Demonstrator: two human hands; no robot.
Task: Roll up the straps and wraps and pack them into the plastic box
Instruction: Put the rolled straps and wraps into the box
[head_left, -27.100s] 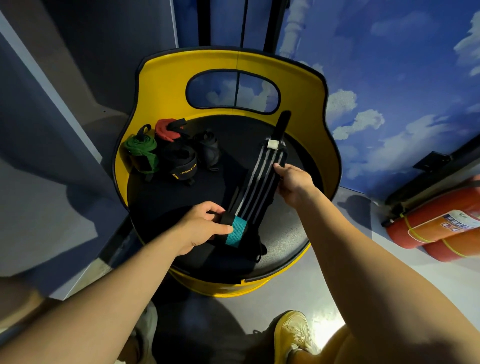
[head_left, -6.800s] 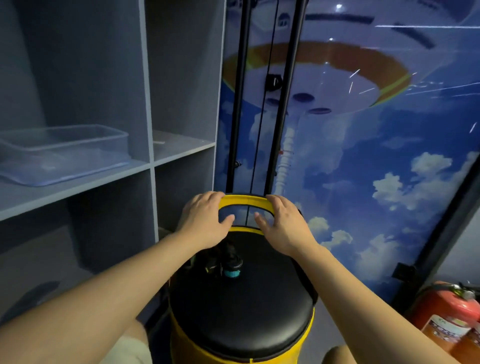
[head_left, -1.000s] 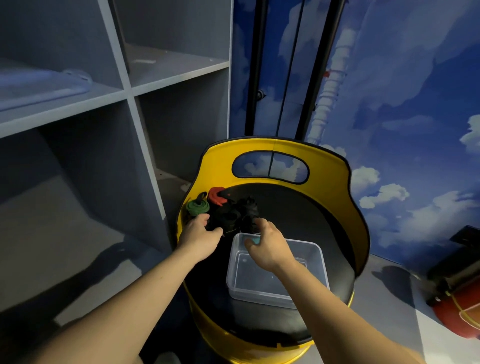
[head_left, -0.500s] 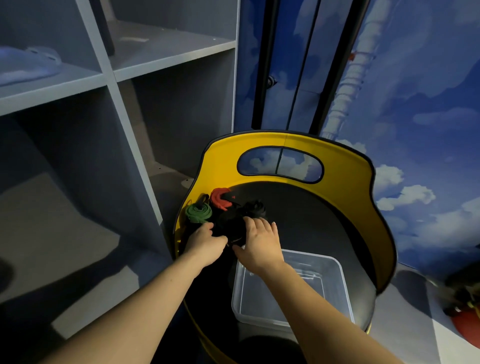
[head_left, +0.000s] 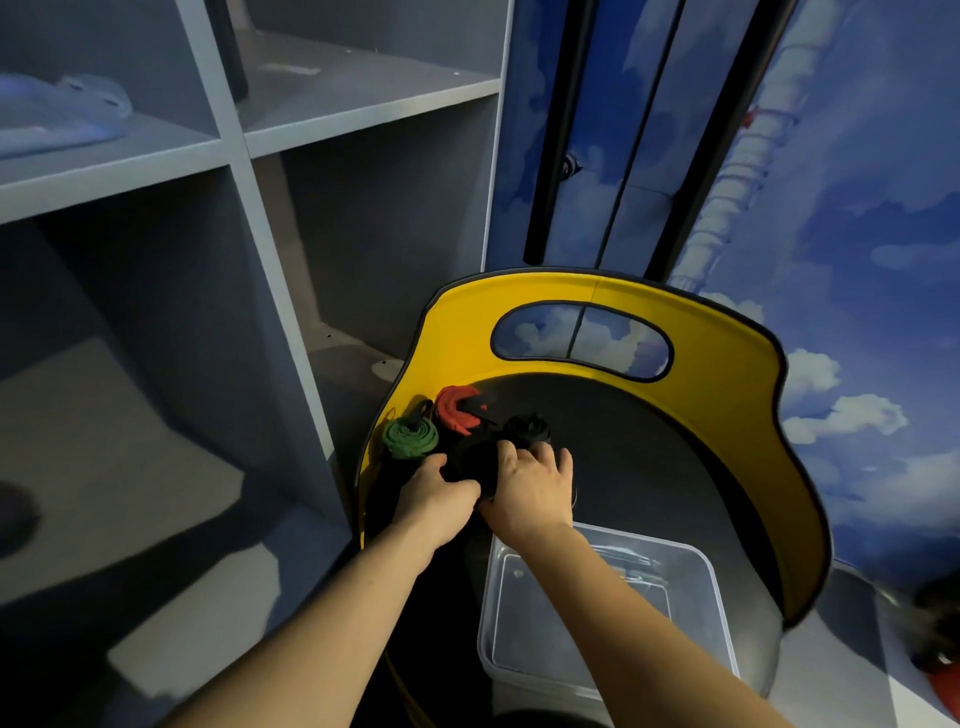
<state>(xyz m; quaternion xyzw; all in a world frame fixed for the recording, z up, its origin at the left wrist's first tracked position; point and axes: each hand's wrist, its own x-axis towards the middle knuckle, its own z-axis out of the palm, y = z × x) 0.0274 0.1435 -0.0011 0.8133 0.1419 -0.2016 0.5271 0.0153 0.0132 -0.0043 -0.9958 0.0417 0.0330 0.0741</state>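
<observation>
At far left, grey shelving (head_left: 228, 150) fills the view, with a blurred pale object (head_left: 62, 117) lying on its upper shelf. Just right of the shelving stands a yellow chair (head_left: 727, 374) with a black round seat (head_left: 649, 467) and an oval cut-out in its backrest. Along the seat's left rim sits a cluster of rolled straps and wraps: a green roll (head_left: 410, 438) nearest the rim, a red roll (head_left: 458, 409) just behind and to its right, and a black roll (head_left: 529, 428) further right. Between them and the hands lies another dark roll (head_left: 475, 462), mostly hidden. The left hand (head_left: 436, 496) reaches in below the green roll with fingers curled onto the dark roll; the right hand (head_left: 530, 491) lies over the same roll with its fingers bent down across it, and the two hands touch each other. How firmly either one grips cannot be told. Near the seat's front edge, under the right forearm, sits the clear plastic box (head_left: 691, 566), open-topped, apart from the rolls. Behind the chair two black vertical bars (head_left: 550, 130) run up a wall painted with blue sky and clouds (head_left: 857, 260).
</observation>
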